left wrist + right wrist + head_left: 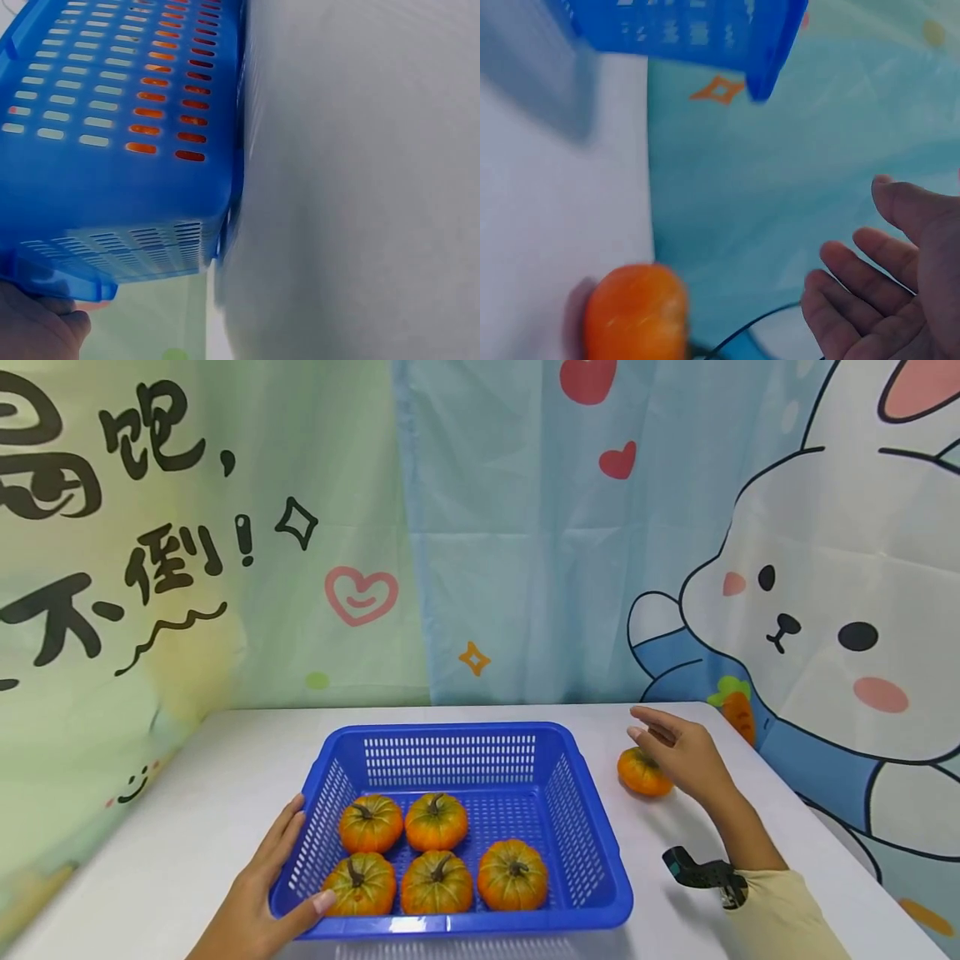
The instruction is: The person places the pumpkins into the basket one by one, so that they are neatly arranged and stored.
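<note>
A blue plastic basket point(600, 860) stands on the table with several small orange-green pumpkins point(437, 882) inside, mostly toward its left and front. My left hand point(258, 893) grips the basket's front left corner, thumb over the rim and fingers along the outer side. In the left wrist view part of that hand point(37, 322) shows at the basket's rim. To the right of the basket, one more pumpkin point(643, 774) sits on the table. My right hand point(693, 760) is over it with loosely bent fingers, holding nothing. The right wrist view shows a gap between this hand point(885, 292) and the pumpkin point(634, 315).
The white table point(150, 827) extends left and right of the basket. Behind it hangs a printed curtain point(510, 593) with hearts and a cartoon rabbit. A black device point(705, 872) is strapped on the right wrist.
</note>
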Motion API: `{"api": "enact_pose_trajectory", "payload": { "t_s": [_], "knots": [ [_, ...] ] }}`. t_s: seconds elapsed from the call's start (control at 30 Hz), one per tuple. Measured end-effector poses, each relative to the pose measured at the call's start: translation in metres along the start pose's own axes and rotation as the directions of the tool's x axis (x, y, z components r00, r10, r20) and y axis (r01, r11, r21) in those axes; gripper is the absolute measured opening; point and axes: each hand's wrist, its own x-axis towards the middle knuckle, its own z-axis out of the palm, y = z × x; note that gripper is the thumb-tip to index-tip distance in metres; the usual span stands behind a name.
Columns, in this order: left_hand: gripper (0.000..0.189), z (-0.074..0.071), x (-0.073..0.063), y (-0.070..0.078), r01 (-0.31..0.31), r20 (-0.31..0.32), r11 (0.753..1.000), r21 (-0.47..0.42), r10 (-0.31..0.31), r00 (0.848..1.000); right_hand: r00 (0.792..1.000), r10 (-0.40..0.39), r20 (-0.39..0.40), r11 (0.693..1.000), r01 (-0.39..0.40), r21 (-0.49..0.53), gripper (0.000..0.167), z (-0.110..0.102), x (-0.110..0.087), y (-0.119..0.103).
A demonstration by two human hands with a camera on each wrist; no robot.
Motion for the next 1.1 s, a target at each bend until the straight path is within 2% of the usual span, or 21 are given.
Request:
{"api": "enact_pose_trajectory", "payload": {
  "t_s": [0.13, 0.3, 0.37, 0.43, 0.57, 0.67, 0.83, 0.93, 1.1],
  "knots": [
    [0.089, 0.000, 0.000, -0.001, -0.005, -0.011, 1.000, 0.016, 0.005, 1.000, 0.996, 0.074, -0.039, 0.997, -0.073, 0.019, 0.062, 0.002, 0.003, 0.031],
    [0.088, 0.000, -0.001, -0.004, -0.025, -0.016, 1.000, 0.017, 0.025, 1.000, 0.985, 0.146, -0.096, 0.989, -0.149, -0.018, 0.072, 0.009, 0.011, 0.069],
    [0.088, 0.001, 0.000, -0.003, -0.020, -0.010, 1.000, 0.004, 0.020, 1.000, 0.979, 0.185, -0.081, 0.982, -0.188, -0.029, 0.078, 0.006, 0.009, 0.069],
    [0.088, 0.001, 0.001, -0.002, -0.005, 0.001, 1.000, -0.003, 0.005, 1.000, 0.976, 0.213, -0.046, 0.977, -0.213, 0.005, 0.086, 0.004, 0.005, 0.073],
    [0.089, 0.001, 0.002, 0.000, 0.032, 0.016, 0.999, -0.011, -0.032, 0.999, 0.949, 0.312, 0.036, 0.949, -0.314, 0.041, 0.094, 0.004, -0.002, 0.075],
    [0.089, 0.000, 0.002, -0.001, 0.020, 0.011, 1.000, -0.003, -0.020, 1.000, 0.930, 0.353, 0.107, 0.928, -0.362, 0.086, 0.092, 0.007, -0.004, 0.081],
    [0.088, -0.002, 0.001, -0.003, -0.006, 0.001, 1.000, 0.014, 0.006, 1.000, 0.912, 0.362, 0.191, 0.895, -0.397, 0.202, 0.094, 0.015, -0.007, 0.092],
    [0.088, -0.002, 0.001, -0.003, -0.012, -0.001, 1.000, 0.014, 0.012, 1.000, 0.919, 0.338, 0.203, 0.888, -0.383, 0.256, 0.093, 0.017, -0.009, 0.094],
    [0.088, 0.000, 0.001, -0.003, -0.012, 0.000, 1.000, 0.008, 0.012, 1.000, 0.937, 0.280, 0.207, 0.897, -0.332, 0.292, 0.087, 0.017, -0.011, 0.093]
  ]
}}
